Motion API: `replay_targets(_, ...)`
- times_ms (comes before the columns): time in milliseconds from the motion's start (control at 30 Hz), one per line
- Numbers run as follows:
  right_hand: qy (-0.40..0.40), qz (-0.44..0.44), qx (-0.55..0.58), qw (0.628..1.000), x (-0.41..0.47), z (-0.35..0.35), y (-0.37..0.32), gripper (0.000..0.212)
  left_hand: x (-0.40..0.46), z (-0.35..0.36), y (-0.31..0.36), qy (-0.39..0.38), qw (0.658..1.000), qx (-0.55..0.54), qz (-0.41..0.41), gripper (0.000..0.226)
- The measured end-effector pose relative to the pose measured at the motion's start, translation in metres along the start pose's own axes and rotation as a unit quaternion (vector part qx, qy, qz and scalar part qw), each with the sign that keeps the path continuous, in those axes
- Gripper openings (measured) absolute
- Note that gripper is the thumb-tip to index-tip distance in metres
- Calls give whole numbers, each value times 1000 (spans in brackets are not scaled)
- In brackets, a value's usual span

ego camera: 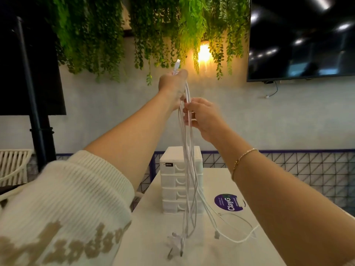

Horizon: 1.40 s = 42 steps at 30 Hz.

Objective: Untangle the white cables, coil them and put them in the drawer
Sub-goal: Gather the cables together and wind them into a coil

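Left hand [173, 87] raised high, grip clenched round the top of the white cables [187, 150], one plug end poking up above the fist. Right hand [199, 118] just below it, fingers pinching a strand in the bundle. Cables hang down in front of the drawer unit [171, 181], all four drawers closed; loose ends and plugs trail on the desk [249, 252], one loop lying off to the right.

Risks: strands look still crossed below the right hand, so pulling one down hard likely tightens a knot instead of freeing it. Dangling plugs could snag the drawer handles or drag the light unit. Ends near the desk front edge may slip off.

Surface: white desk, purple round ClayG sticker [229, 202] beside the unit. Room: pale wall, hanging green plants [119, 35], lit wall lamp [204, 51], dark TV screen [303, 35] right, black post [32, 93] left, white slatted chair [13, 162] far left.
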State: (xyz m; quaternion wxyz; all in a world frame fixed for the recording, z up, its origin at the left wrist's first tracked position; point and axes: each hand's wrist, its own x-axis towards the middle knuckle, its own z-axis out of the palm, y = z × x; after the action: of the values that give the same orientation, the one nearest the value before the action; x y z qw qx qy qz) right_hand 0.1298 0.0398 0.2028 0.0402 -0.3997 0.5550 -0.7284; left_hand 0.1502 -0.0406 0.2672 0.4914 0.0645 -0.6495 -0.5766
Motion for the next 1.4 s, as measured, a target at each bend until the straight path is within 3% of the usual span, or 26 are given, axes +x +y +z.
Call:
replay_targets(100, -33, -40, -46, 998, -4, -2, 4, 14, 6, -8, -1, 28, 1000, 1, 4, 32)
replay_targets(167, -68, -62, -160, 983, -11, -5, 14, 21, 11, -13, -2, 43, 999, 7, -1, 34)
replay_targets(233, -101, -81, -284, 950, -21, -11, 28, 30, 14, -16, -4, 51, 999, 13, -7, 35)
replay_targets(367, -174, -52, -430, 884, -49, -31, 58, 34, 17, -21, -10, 70, 997, 3, -22, 32)
replay_targets(667, -220, -14, -541, 811, -90, -68, 132, 45, 17, -18, -14, 85, 996, -1, -42, 16)
replay_targets(800, -284, 73, -586, 755, -109, -88, 160, 70, 23, -22, -5, 100, 993, -42, -45, 22)
replay_targets(900, -321, 153, -575, 737, -115, -103, 164, 52, 24, -24, 2, 101, 993, -52, -43, 26)
replay_targets(1000, -324, 177, -600, 709, -106, -108, 163, 50, 24, -24, 10, 95, 993, -61, -47, 25)
replay_targets(1100, -303, 206, -592, 718, -105, -107, 170, 57, 23, -27, 20, 89, 993, -58, -52, 19)
replay_targets(1200, -291, 303, -512, 749, -104, -112, 171, 60, 24, -32, 23, 94, 994, -37, -50, 19)
replay_targets(1267, -302, 364, -486, 735, -96, -118, 154, 60, 22, -32, 21, 86, 994, -38, -54, 16)
replay_targets(1333, -303, 361, -484, 737, -82, -121, 122, 64, 22, -30, 19, 77, 995, -37, -45, 15)
replay_targets(1400, -256, 273, -474, 797, -66, -112, 82, 65, 20, -25, 19, 62, 997, -33, -34, 10)
